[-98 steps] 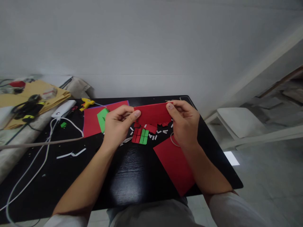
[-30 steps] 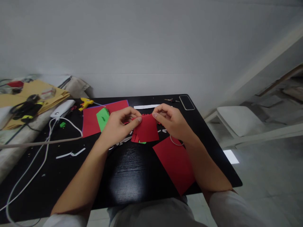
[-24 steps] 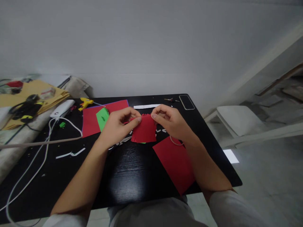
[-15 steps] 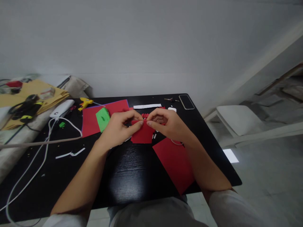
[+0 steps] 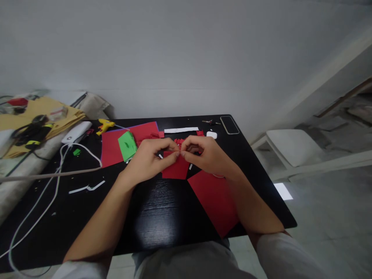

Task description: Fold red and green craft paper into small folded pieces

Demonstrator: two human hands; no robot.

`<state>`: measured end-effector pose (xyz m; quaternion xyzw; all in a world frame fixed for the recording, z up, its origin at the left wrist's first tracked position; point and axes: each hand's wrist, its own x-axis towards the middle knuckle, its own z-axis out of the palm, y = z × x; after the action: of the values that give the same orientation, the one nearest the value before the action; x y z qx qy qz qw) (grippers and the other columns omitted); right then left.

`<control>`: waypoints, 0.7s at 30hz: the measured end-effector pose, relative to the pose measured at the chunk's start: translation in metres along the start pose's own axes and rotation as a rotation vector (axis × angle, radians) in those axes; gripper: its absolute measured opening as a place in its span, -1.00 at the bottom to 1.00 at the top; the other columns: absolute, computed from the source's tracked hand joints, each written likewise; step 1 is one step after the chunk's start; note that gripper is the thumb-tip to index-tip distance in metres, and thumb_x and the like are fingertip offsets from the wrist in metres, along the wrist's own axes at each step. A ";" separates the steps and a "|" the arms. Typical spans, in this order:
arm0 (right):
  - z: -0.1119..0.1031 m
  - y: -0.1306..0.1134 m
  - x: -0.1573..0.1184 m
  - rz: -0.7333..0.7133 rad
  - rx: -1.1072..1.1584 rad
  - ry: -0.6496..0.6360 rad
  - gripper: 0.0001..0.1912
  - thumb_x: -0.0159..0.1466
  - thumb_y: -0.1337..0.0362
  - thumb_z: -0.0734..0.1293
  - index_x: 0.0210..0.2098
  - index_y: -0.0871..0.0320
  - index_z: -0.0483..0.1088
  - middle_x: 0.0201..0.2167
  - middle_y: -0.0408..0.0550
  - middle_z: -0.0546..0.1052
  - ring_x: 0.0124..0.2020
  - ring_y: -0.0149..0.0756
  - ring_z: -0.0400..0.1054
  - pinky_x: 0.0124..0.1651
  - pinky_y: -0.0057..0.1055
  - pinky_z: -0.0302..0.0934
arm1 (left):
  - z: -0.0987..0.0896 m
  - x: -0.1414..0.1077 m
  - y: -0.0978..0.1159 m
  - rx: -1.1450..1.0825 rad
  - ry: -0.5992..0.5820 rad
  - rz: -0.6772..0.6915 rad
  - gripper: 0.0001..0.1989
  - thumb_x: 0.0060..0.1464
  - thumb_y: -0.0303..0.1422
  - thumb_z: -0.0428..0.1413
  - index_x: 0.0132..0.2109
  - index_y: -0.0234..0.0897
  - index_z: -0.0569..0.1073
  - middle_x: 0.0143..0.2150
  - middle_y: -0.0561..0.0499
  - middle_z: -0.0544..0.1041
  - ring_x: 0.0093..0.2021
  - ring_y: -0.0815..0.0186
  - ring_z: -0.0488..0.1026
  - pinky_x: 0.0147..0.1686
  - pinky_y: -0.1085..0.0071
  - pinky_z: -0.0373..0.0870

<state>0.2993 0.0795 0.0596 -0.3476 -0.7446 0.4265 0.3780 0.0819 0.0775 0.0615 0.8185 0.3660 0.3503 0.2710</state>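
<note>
My left hand point(image 5: 154, 155) and my right hand point(image 5: 203, 152) meet above the middle of the black table. Both pinch the upper edge of a small red sheet of paper point(image 5: 176, 168), thumbs and fingertips close together. The sheet hangs toward me below the fingers. Just behind the fingertips, cut red paper pieces point(image 5: 179, 142) show, partly hidden by my hands. A larger red sheet point(image 5: 213, 199) lies under my right forearm. Left of my left hand, folded green paper point(image 5: 127, 146) rests on a red sheet point(image 5: 110, 149).
A yellow glue gun point(image 5: 105, 126) lies at the back left, near a white power strip point(image 5: 77, 133) with trailing cables. A white paper strip point(image 5: 180, 130), keys point(image 5: 211, 122), a phone point(image 5: 229, 125) and a white case point(image 5: 212, 135) lie along the back. A white chair point(image 5: 293, 145) stands to the right.
Both hands have shifted slightly toward me and drawn closer together at the fingertips. The small red sheet has moved a little nearer with them.
</note>
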 end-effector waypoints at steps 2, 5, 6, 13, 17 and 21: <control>-0.001 0.000 0.000 -0.003 -0.009 -0.011 -0.97 0.28 0.36 0.38 -0.32 0.15 0.48 -0.42 -0.16 0.54 -0.40 -0.39 0.41 -0.31 -0.41 0.31 | 0.001 0.000 0.001 -0.001 0.002 0.015 -0.87 0.26 -0.37 0.18 -0.28 -0.26 0.55 -0.35 0.08 0.61 -0.35 0.40 0.47 -0.30 0.47 0.36; -0.005 0.000 0.000 -0.001 -0.008 -0.022 -0.97 0.27 0.36 0.38 -0.33 0.15 0.48 -0.42 -0.17 0.54 -0.40 -0.40 0.39 -0.31 -0.42 0.30 | -0.001 0.000 0.002 -0.006 0.017 0.018 -0.88 0.26 -0.37 0.18 -0.27 -0.26 0.57 -0.35 0.08 0.61 -0.36 0.40 0.47 -0.31 0.47 0.36; -0.007 0.000 0.000 0.007 -0.007 -0.021 -0.97 0.27 0.35 0.39 -0.33 0.15 0.48 -0.43 -0.18 0.53 -0.41 -0.40 0.38 -0.32 -0.42 0.29 | -0.003 -0.001 0.003 -0.007 0.027 0.013 -0.88 0.25 -0.37 0.19 -0.27 -0.26 0.57 -0.35 0.07 0.62 -0.35 0.39 0.48 -0.31 0.47 0.36; -0.019 0.000 -0.001 0.037 0.022 -0.017 -0.94 0.24 0.35 0.41 -0.38 0.15 0.48 -0.48 -0.18 0.51 -0.46 -0.41 0.35 -0.37 -0.42 0.25 | -0.009 -0.004 0.002 -0.039 0.058 -0.038 -0.88 0.24 -0.34 0.21 -0.27 -0.26 0.58 -0.33 0.04 0.62 -0.35 0.37 0.48 -0.31 0.45 0.37; -0.018 -0.002 0.000 0.049 0.079 -0.002 -0.93 0.25 0.30 0.43 -0.35 0.16 0.49 -0.46 -0.16 0.52 -0.44 -0.39 0.38 -0.36 -0.40 0.28 | -0.007 -0.004 0.001 -0.068 0.076 -0.044 -0.88 0.25 -0.33 0.21 -0.26 -0.26 0.57 -0.33 0.04 0.61 -0.34 0.37 0.47 -0.31 0.45 0.36; -0.012 -0.002 0.000 0.028 0.103 -0.004 -0.92 0.26 0.28 0.46 -0.31 0.15 0.51 -0.41 -0.13 0.55 -0.39 -0.37 0.41 -0.31 -0.38 0.33 | -0.007 -0.004 0.000 -0.084 0.074 -0.059 -0.86 0.25 -0.30 0.21 -0.26 -0.26 0.56 -0.33 0.02 0.61 -0.34 0.35 0.46 -0.31 0.43 0.36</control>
<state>0.3094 0.0836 0.0656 -0.3372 -0.7175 0.4700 0.3880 0.0751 0.0759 0.0640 0.7817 0.3849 0.3873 0.3013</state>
